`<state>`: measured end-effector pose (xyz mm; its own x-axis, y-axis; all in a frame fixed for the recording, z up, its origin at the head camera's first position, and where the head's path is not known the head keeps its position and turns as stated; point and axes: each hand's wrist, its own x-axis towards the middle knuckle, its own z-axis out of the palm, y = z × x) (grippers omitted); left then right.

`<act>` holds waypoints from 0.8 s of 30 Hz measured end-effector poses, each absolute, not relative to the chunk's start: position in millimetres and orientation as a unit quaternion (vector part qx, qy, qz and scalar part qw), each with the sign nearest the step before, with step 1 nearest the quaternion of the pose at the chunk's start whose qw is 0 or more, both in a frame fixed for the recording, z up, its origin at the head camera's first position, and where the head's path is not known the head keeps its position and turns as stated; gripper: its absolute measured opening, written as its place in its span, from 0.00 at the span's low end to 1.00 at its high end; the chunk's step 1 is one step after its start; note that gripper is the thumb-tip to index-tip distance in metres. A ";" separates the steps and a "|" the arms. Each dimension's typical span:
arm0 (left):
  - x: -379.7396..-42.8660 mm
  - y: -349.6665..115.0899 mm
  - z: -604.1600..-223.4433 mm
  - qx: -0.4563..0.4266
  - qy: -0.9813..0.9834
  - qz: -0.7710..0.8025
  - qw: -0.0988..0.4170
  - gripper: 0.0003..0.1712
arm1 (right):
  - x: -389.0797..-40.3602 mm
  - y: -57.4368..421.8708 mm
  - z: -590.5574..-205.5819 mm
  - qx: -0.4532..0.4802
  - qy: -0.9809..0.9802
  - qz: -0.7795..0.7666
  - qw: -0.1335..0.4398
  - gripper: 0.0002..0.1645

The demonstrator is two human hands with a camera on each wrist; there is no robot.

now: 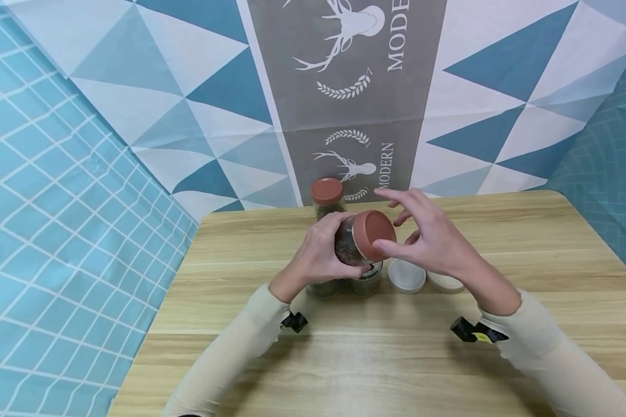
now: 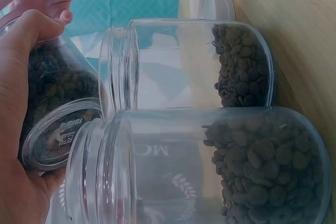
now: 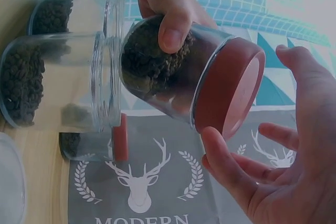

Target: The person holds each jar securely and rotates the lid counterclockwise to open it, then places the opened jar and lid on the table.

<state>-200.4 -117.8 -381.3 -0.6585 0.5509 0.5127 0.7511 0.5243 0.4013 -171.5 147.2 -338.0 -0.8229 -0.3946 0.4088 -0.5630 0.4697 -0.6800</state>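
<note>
My left hand [image 1: 320,246] grips a clear jar [image 3: 157,72] of dark pellets, tilted so its red-brown lid [image 1: 374,234] leans toward my right hand [image 1: 433,237]. The right hand's fingers are spread around the lid, with one digit overlapping its edge in the head view. Below the held jar, two lidless glass jars [image 2: 247,66] [image 2: 273,166] stand upright, each partly filled with dark, roundish pieces. Printing shows on the held jar's base in the left wrist view.
Another jar with a red-brown lid [image 1: 327,190] stands behind, near the table's back edge. Two pale lids [image 1: 407,276] [image 1: 445,283] lie to the right of the lidless jars on the wooden table [image 1: 355,359]. A patterned cloth [image 1: 229,124] hangs behind.
</note>
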 end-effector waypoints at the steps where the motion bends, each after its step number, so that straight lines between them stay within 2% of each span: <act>1: -200.4 -117.5 -381.2 -0.380 -0.857 -0.306 0.164 0.58 | -171.6 146.2 -338.0 0.280 -0.851 0.432 0.100 0.50; 12: -200.1 -113.5 -381.5 -0.389 -0.855 -0.299 0.171 0.56 | -169.5 132.4 -348.6 0.301 -0.846 0.421 0.129 0.38; 24: -200.4 -113.2 -380.4 -0.389 -0.852 -0.306 0.171 0.57 | -169.5 133.6 -346.0 0.311 -0.843 0.419 0.129 0.38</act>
